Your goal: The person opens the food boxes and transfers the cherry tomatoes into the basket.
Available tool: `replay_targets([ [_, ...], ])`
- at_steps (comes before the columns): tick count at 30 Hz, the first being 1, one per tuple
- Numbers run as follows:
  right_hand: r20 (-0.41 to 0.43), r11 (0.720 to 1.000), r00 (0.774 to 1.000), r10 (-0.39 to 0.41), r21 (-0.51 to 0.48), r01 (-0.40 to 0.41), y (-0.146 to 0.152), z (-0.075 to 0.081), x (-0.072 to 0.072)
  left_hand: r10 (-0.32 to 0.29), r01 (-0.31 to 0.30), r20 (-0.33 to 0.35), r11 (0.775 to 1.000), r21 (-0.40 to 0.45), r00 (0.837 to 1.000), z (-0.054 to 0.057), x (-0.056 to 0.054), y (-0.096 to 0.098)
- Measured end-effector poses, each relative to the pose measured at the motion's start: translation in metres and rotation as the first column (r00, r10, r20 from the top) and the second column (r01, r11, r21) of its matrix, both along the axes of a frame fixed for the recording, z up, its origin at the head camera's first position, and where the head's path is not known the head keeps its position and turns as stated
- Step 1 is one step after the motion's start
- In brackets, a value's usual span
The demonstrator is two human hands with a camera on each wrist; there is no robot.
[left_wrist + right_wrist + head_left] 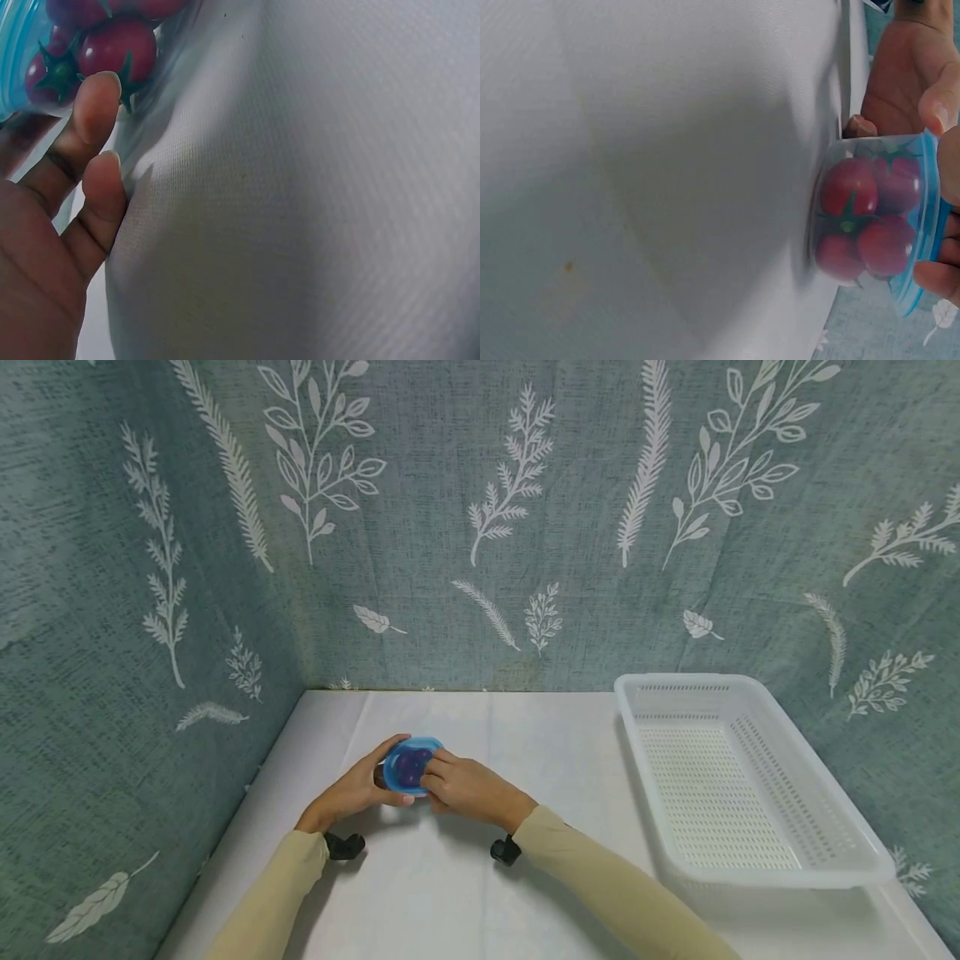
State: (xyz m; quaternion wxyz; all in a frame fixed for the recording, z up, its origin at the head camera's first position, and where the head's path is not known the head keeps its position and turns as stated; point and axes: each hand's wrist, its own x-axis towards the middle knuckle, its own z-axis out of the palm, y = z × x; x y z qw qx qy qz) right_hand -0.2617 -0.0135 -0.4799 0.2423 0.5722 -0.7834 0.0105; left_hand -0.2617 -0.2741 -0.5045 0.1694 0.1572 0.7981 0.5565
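A small clear plastic container (pixel 831 214) with a blue-rimmed lid (pixel 411 767) stands on the white table, full of red cherry tomatoes (pixel 885 244) with green stems. My left hand (pixel 358 789) holds it from the left, thumb on the near side and fingers round the far side. In the left wrist view, two fingertips of that hand (pixel 60 217) show, one against the clear wall. From the right, my right hand (pixel 472 787) pinches the lid's edge with curled fingers. Its fingertips (pixel 936 277) lie along the blue rim in the right wrist view.
A white plastic basket (pixel 757 872) with slotted sides stands at the right of the table (pixel 540 735). Green-grey curtains (pixel 450 527) with white leaf prints rise behind and on both sides. Dark wrist cameras (pixel 345 846) hang beneath both wrists.
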Motion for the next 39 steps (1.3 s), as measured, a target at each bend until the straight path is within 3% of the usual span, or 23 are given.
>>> replay_targets([
  [2,-0.004,1.0,1.0,0.005,-0.009,-0.005,0.0,-0.001,0.0,0.001,-0.001,-0.004,1.0,-0.006,1.0,-0.001,0.0,0.0],
  [10,0.115,0.994,0.992,0.056,-0.098,-0.045,0.005,-0.008,-0.004,-0.016,0.016,0.014,1.0,0.013,1.0,-0.003,0.0,0.002],
  [25,-0.001,0.984,0.997,0.083,-0.16,-0.082,0.007,-0.014,-0.005,-0.013,0.013,0.004,1.0,0.014,1.0,-0.001,0.0,0.008],
  [30,0.021,0.981,0.996,0.089,-0.175,-0.084,0.009,-0.014,-0.005,-0.016,0.016,0.017,1.0,0.013,1.0,0.0,0.0,0.007],
  [35,0.118,0.978,0.991,0.058,-0.206,-0.033,0.016,-0.009,-0.007,-0.007,0.007,0.014,1.0,0.004,1.0,0.0,0.0,0.002],
  [37,0.207,0.971,0.977,0.059,-0.241,-0.008,0.019,-0.01,-0.009,-0.012,0.012,0.01,1.0,-0.002,1.0,-0.001,0.0,0.0],
  [39,0.317,0.961,0.945,0.082,-0.278,0.01,0.022,-0.012,-0.01,-0.018,0.018,0.012,1.0,-0.005,1.0,-0.002,0.0,-0.001],
])
